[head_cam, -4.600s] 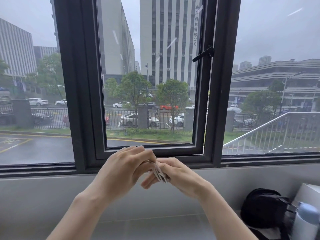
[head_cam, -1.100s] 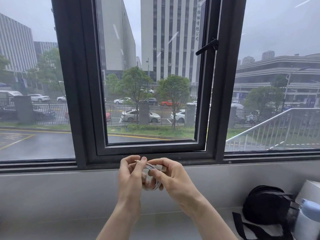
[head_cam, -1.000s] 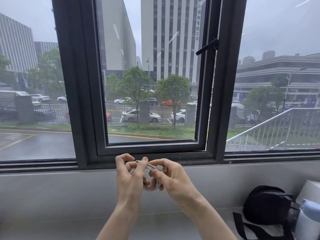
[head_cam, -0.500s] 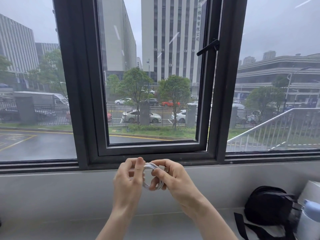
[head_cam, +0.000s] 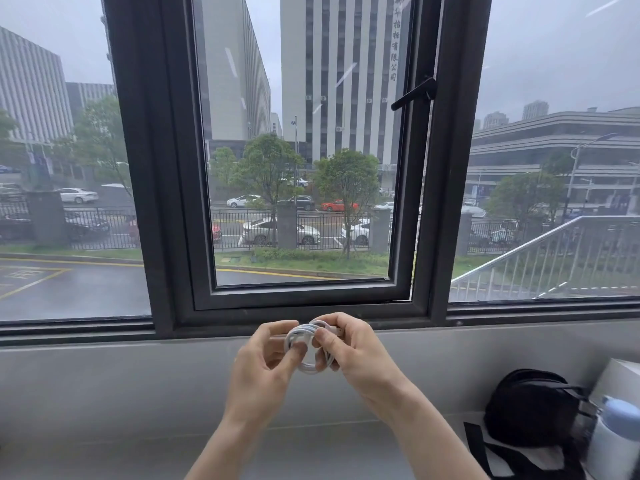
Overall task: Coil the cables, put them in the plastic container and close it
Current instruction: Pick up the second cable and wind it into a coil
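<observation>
A white cable (head_cam: 306,367) is wound into a small round coil, held up in front of the window sill between both hands. My left hand (head_cam: 263,365) pinches the coil's left side with thumb and fingers. My right hand (head_cam: 349,351) grips its right side, and a plug end sticks out past the right fingers. No plastic container is in view.
A dark window frame (head_cam: 304,306) stands right behind the hands above a grey wall ledge (head_cam: 104,375). At the lower right lie a black pouch (head_cam: 530,407) with straps, a pale blue-capped bottle (head_cam: 614,441) and a white box (head_cam: 620,379).
Since 4.6 s ago the hands have turned from holding folded cable strands to holding a round coil. Over the last second the coil has been rotated slightly and the fingers shifted around it.
</observation>
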The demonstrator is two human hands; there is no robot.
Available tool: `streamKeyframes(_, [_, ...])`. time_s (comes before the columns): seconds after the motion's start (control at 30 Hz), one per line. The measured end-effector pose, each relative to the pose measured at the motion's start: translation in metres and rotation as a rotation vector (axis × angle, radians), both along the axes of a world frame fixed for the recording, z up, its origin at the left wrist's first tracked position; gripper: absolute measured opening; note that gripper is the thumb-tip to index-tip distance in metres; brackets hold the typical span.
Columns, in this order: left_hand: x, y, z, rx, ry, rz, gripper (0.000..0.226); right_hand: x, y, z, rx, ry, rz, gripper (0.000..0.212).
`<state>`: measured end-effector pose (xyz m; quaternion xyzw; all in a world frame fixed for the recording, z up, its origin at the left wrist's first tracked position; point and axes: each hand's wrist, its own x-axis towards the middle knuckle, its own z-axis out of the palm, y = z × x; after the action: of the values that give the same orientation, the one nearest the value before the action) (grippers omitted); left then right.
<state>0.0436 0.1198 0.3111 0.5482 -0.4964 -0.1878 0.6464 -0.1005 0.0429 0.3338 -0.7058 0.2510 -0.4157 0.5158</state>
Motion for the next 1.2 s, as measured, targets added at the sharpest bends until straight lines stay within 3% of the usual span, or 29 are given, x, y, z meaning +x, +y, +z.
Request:
streamKeyframes(0.13, [0.0,-0.001,-0.003,-0.032,0.226,-0.167,0.043,-0.005,0.001,0.002,0.009,0.026,-0.005,0.014])
streamKeyframes(0.37, [-0.003,0.002,-0.006,-0.131,0.396,-0.308,0.014,-0.002,0.003,0.001,-0.023,0.038,-0.055,0.015])
streamKeyframes(0.43, [-0.002,0.002,-0.009,-0.123,0.374,-0.307,0.01,-0.001,0.003,0.001,-0.03,0.07,-0.074,0.016])
streamKeyframes(0.6, [0.0,0.003,-0.011,-0.108,0.274,-0.295,0.032,0.002,0.006,0.002,0.012,0.135,-0.035,0.02])
streamKeyframes(0.8, [0.003,0.001,-0.02,-0.191,0.126,-0.227,0.018,-0.003,0.002,0.003,0.115,0.091,-0.011,0.027])
streamKeyframes(1.0, [-0.001,-0.001,-0.016,-0.247,0.091,-0.212,0.025,-0.008,0.001,0.005,0.354,-0.106,0.199,0.026])
streamKeyframes(1.07, [-0.003,-0.001,-0.014,-0.253,0.063,-0.181,0.018,-0.008,0.0,0.005,0.419,-0.164,0.239,0.027])
streamKeyframes(1.2, [-0.008,-0.001,-0.014,-0.242,-0.233,0.065,0.009,-0.006,-0.001,0.004,0.489,-0.221,0.263,0.028])
